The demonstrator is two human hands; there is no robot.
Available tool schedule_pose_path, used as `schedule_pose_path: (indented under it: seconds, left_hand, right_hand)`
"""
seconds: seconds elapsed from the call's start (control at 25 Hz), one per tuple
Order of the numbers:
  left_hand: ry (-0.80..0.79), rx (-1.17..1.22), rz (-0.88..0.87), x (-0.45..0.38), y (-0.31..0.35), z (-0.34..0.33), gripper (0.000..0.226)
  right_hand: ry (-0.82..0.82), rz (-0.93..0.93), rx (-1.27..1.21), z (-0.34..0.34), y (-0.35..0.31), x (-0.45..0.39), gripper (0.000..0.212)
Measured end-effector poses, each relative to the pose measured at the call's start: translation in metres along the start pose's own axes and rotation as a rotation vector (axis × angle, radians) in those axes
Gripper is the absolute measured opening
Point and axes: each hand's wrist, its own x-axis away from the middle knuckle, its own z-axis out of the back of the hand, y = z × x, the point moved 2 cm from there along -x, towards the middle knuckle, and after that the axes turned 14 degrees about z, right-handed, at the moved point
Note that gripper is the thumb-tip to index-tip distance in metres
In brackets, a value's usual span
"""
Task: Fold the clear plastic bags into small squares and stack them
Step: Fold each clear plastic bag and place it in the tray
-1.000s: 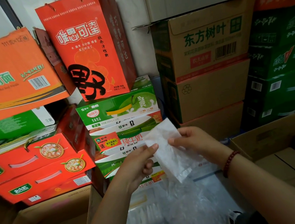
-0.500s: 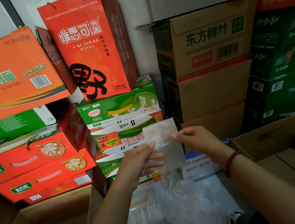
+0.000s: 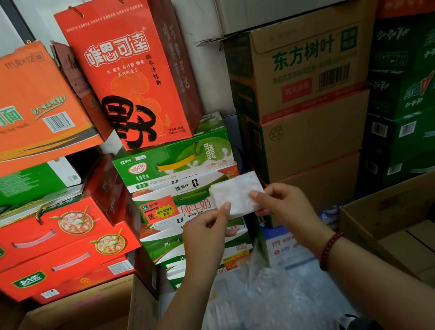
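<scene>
While both hands pinch it, I see the folded bag (image 3: pixel 236 194) held midair.
Left hand (image 3: pixel 206 229) grips its lower-left edge, right hand (image 3: pixel 280 202) its right edge, above loose plastic (image 3: pixel 264 306).

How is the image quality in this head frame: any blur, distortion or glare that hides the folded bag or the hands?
Head view: folded bag is fairly sharp, pinched by the left hand and right hand; wide-angle bowing tilts the carton stacks at the edges; green cartons at right are dim and soft; the loose clear plastic below is hazy, its edges hard to trace; no strong glare.

Both hands, left (image 3: pixel 206 230) and right (image 3: pixel 280 200), raised, fingers pinching.
</scene>
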Motion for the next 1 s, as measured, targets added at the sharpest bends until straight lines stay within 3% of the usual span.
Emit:
schedule_pose_path:
  seconds: [0.16,0.28,0.36,0.52,0.72,1.0]
  left_hand:
    - [-0.012,0.174,0.026,-0.002,-0.001,-0.005,0.013]
    - [-0.096,0.309,0.072,-0.008,-0.005,-0.005,0.035]
    - [-0.069,0.287,0.056,-0.012,-0.008,-0.001,0.036]
    - [0.017,0.250,0.036,-0.014,-0.011,0.003,0.014]
    - [0.010,0.228,0.005,-0.011,-0.008,-0.001,0.015]
    - [-0.005,0.195,0.023,-0.007,-0.009,-0.007,0.022]
  right_hand:
    - [-0.012,0.065,-0.012,-0.003,-0.002,0.002,0.020]
    - [-0.095,0.061,0.043,-0.004,-0.002,0.003,0.020]
    - [-0.150,0.037,0.068,-0.005,-0.003,0.004,0.020]
    - [-0.161,0.030,0.120,-0.008,-0.004,0.006,0.017]
    - [-0.062,-0.080,-0.088,-0.013,-0.005,0.006,0.031]
    - [-0.012,-0.073,-0.073,-0.011,-0.006,0.009,0.009]
